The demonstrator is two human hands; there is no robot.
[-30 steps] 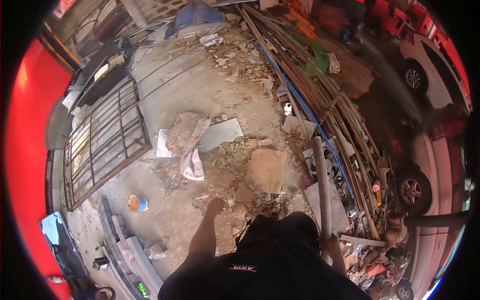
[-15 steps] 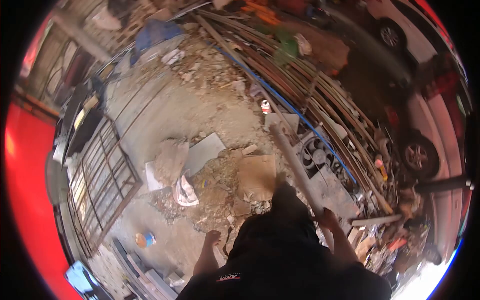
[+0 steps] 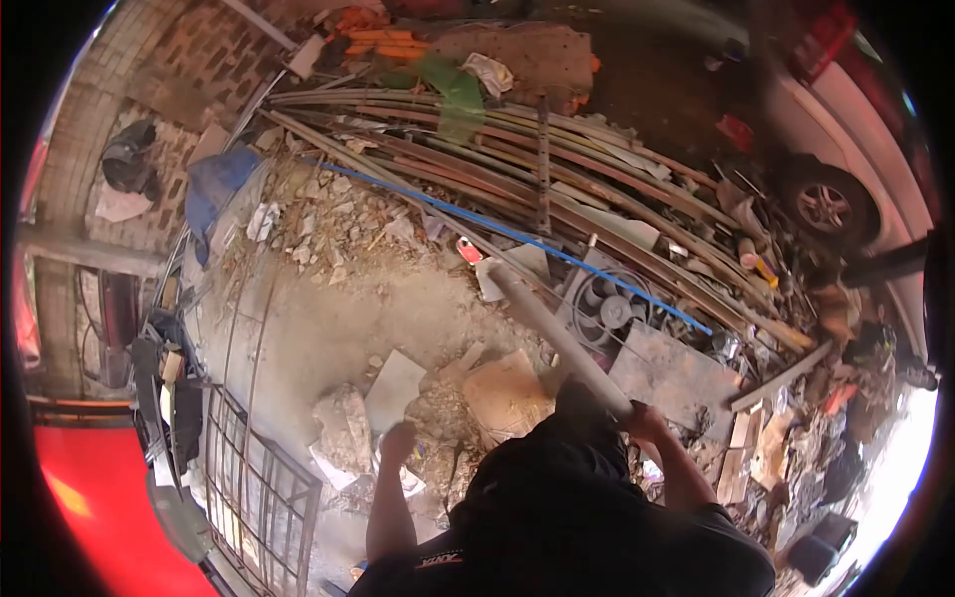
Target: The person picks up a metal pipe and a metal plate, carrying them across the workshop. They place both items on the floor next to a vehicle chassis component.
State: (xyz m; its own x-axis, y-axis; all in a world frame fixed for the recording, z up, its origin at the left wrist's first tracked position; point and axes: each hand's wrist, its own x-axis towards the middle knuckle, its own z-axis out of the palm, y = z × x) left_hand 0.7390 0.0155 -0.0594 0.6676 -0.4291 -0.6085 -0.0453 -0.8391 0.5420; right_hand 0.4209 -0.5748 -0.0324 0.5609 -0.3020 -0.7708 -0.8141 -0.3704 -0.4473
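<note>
My right hand (image 3: 649, 424) is wrapped round a long, thick grey pole (image 3: 565, 343). The pole slants up and to the left, its far end near a red-and-white can (image 3: 469, 251). Apart from the pole, my left hand (image 3: 398, 444) is raised with its fingers curled in, and nothing shows in it. Below that hand lie a rough stone-like slab (image 3: 343, 430) and a pale flat board (image 3: 395, 388). A brown flat piece (image 3: 507, 393) rests on the rubble in front of my body.
Long bars and planks (image 3: 587, 204) are piled to the right, with a blue pipe (image 3: 517, 237) along them. A fan (image 3: 609, 310) lies beside the pole. A metal grille (image 3: 261, 488) stands at left. A parked car (image 3: 846, 149) is at far right.
My view has turned, so the pile and rubble appear shifted. My left hand has risen over the debris. My right hand still grips the pole, which now slants more to the left.
</note>
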